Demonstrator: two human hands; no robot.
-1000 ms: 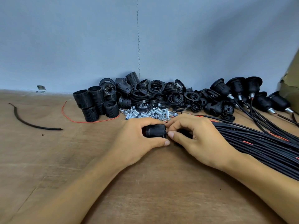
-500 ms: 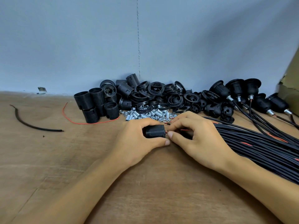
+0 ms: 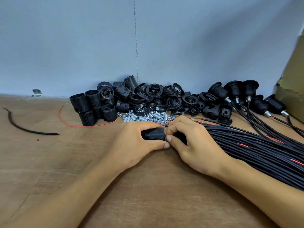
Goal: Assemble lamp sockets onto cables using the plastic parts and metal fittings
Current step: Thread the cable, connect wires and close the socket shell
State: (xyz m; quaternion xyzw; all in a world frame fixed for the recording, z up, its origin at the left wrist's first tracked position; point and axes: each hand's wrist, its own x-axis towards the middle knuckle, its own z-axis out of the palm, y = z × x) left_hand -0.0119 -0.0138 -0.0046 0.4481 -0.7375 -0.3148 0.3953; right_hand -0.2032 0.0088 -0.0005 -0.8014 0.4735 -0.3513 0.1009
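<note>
My left hand [image 3: 134, 143] grips a black threaded socket barrel [image 3: 154, 133] lying sideways just above the wooden table [image 3: 65, 162]. My right hand [image 3: 192, 145] curls round another black part [image 3: 181, 137] pressed against the barrel's right end, mostly hidden by the fingers. A thin red wire tip [image 3: 165, 125] pokes out above where the two hands meet. Behind them lies a heap of small metal fittings [image 3: 148, 115], and a bundle of black cables [image 3: 263, 150] runs off to the right.
Black threaded barrels [image 3: 88, 106] and a pile of black rings [image 3: 156, 96] stand along the grey wall. Assembled sockets on cables [image 3: 238, 92] lie at the back right beside a cardboard box [image 3: 292, 89]. A loose red wire [image 3: 74, 124] and a short black cable piece [image 3: 24, 127] lie left.
Both hands hold nearly the same place; my right fingers have shifted slightly on the part at the barrel's end.
</note>
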